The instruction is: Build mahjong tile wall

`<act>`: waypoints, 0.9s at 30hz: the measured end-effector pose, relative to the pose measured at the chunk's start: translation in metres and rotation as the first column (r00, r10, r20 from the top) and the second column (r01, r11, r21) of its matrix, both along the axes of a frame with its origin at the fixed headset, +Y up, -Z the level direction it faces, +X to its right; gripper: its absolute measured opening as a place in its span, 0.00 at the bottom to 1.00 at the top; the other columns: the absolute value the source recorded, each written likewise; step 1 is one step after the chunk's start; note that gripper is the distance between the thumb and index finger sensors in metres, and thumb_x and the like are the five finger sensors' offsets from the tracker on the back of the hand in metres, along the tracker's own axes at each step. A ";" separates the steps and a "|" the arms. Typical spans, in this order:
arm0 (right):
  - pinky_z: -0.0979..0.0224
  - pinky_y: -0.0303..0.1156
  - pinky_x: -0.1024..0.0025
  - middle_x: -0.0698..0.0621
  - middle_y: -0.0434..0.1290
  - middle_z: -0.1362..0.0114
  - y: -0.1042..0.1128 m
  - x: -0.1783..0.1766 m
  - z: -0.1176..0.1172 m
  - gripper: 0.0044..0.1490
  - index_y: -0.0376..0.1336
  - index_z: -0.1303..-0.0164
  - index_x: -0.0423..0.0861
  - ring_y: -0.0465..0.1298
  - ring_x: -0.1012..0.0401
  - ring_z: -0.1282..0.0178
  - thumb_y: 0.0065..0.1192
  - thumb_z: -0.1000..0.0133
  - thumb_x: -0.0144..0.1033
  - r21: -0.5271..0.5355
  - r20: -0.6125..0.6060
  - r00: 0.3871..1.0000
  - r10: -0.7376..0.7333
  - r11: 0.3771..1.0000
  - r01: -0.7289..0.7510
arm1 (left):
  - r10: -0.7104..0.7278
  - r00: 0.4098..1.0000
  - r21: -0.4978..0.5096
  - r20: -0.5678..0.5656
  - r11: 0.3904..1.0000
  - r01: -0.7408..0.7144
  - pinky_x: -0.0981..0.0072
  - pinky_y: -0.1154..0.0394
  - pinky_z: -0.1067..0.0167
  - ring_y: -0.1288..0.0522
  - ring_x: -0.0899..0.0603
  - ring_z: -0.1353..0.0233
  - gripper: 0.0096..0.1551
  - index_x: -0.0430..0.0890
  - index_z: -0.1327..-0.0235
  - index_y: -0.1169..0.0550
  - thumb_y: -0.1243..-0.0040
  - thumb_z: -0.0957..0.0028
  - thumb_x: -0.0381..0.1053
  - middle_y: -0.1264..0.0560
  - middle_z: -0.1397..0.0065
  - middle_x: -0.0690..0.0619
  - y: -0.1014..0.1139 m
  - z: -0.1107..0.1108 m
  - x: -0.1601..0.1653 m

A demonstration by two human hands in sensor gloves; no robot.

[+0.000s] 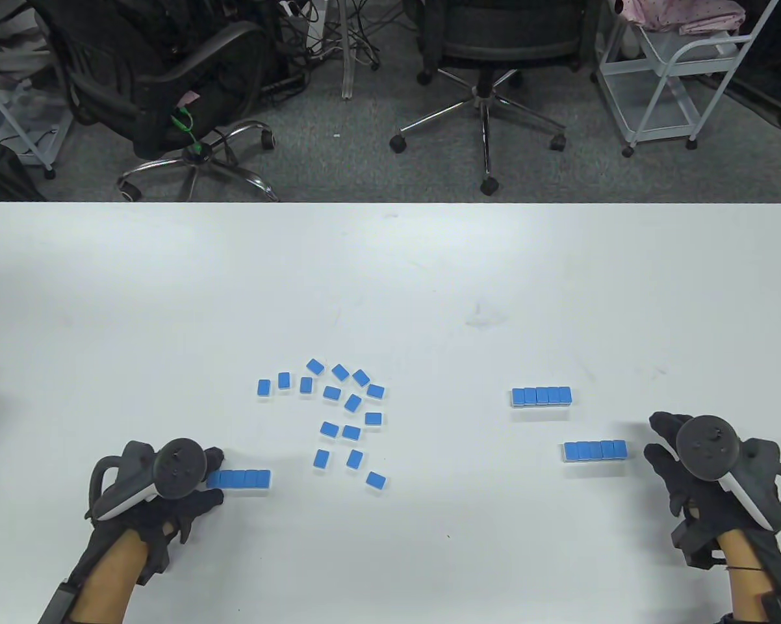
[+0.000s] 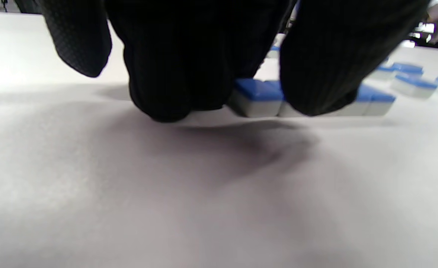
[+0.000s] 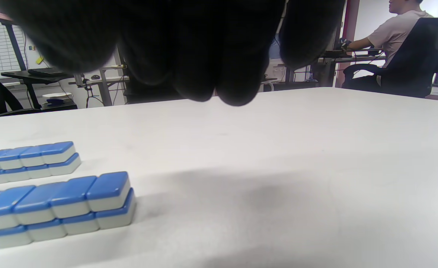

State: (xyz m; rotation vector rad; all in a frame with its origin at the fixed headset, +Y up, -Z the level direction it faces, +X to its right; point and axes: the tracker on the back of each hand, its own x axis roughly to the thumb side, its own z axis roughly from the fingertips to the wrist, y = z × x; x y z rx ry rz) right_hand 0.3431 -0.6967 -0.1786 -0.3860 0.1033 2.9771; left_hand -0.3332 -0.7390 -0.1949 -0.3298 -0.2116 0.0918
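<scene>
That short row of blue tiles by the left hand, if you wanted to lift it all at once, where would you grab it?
Probably by its two short ends, squeezing inward. The row of tiles lies flat, one layer high, running left to right, so end pressure should keep the tiles locked together. The left hand is already at its left end; the right hand would need to come to the free right end.

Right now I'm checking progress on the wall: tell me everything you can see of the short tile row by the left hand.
The tile row is a straight line of blue-backed tiles with white lower halves, lying flat and edge to edge, one layer high, near the front left of the white table. Four tiles show in the table view; the left end is hidden. The left hand has its fingers down at that end, touching the tiles. The plastic looks smooth and glossy.
</scene>
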 end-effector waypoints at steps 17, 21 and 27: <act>0.19 0.62 0.43 0.53 0.72 0.26 0.002 0.002 -0.001 0.36 0.64 0.36 0.58 0.74 0.52 0.26 0.62 0.58 0.55 0.009 0.002 1.000 -0.008 1.000 0.008 | -0.044 0.983 0.025 -0.179 0.998 0.049 0.36 0.31 0.28 0.25 0.38 0.26 0.41 0.57 0.22 0.34 0.34 0.49 0.60 0.30 0.21 0.53 0.021 -0.068 0.009; 0.19 0.62 0.43 0.53 0.72 0.26 0.002 0.003 -0.001 0.36 0.64 0.37 0.58 0.74 0.52 0.26 0.62 0.57 0.55 0.010 0.001 1.000 -0.010 1.000 0.010 | -0.130 0.982 0.023 -0.140 0.991 0.135 0.36 0.28 0.29 0.24 0.38 0.27 0.43 0.61 0.20 0.38 0.34 0.49 0.59 0.31 0.21 0.55 0.020 -0.089 0.044; 0.19 0.62 0.43 0.53 0.72 0.26 0.002 0.003 -0.002 0.36 0.64 0.37 0.58 0.74 0.52 0.26 0.62 0.57 0.55 0.005 -0.003 1.000 -0.009 1.000 0.009 | -0.240 0.963 0.011 -0.123 0.970 0.243 0.36 0.27 0.30 0.22 0.40 0.28 0.40 0.62 0.22 0.34 0.32 0.50 0.59 0.28 0.23 0.56 0.006 -0.116 0.081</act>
